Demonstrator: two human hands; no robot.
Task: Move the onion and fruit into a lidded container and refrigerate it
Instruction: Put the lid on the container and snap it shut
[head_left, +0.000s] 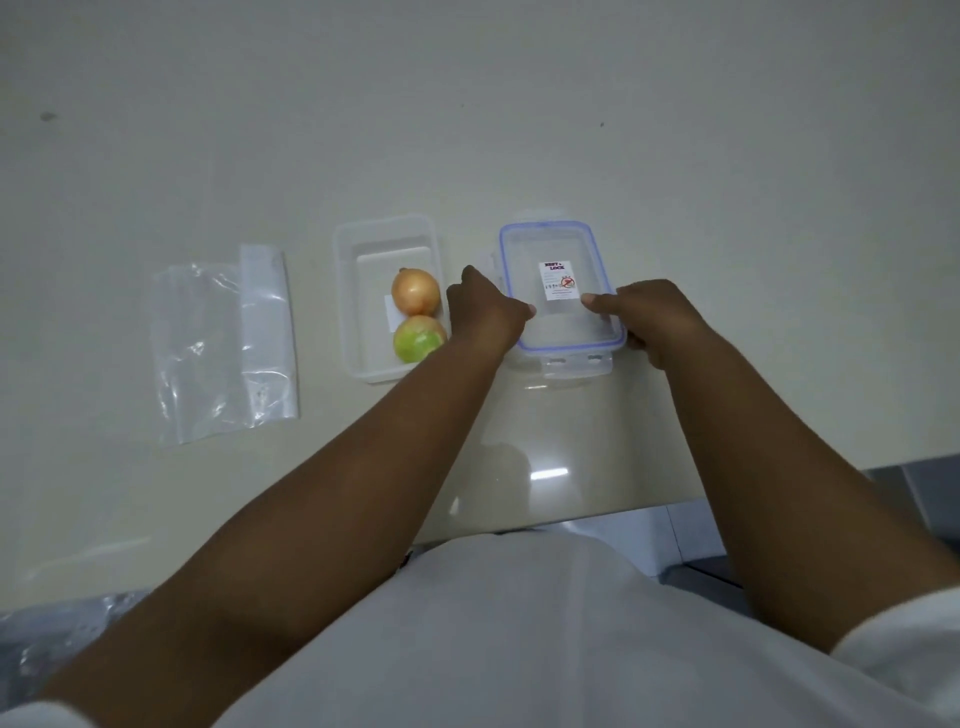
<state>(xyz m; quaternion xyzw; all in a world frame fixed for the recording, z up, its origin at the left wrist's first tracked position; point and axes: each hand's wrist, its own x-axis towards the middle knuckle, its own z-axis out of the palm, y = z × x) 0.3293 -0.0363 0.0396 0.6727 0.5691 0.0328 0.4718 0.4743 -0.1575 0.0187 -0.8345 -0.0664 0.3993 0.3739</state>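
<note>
A clear plastic container (358, 291) stands open on the counter. Inside it lie a golden onion (414, 290) and, nearer to me, a green-and-pink fruit (417, 340). To its right lies the clear lid (561, 244) with a blue seal, a label in its middle and snap flaps. My left hand (485, 312) grips the lid's left edge, thumb on top. My right hand (652, 317) grips its right edge, thumb on top as well. The lid's near end looks slightly raised off the counter.
An empty clear plastic bag (228, 343) lies flat to the left of the container. The pale counter (571, 130) runs far back; its front edge is close to my body, with grey floor (914, 488) at the lower right.
</note>
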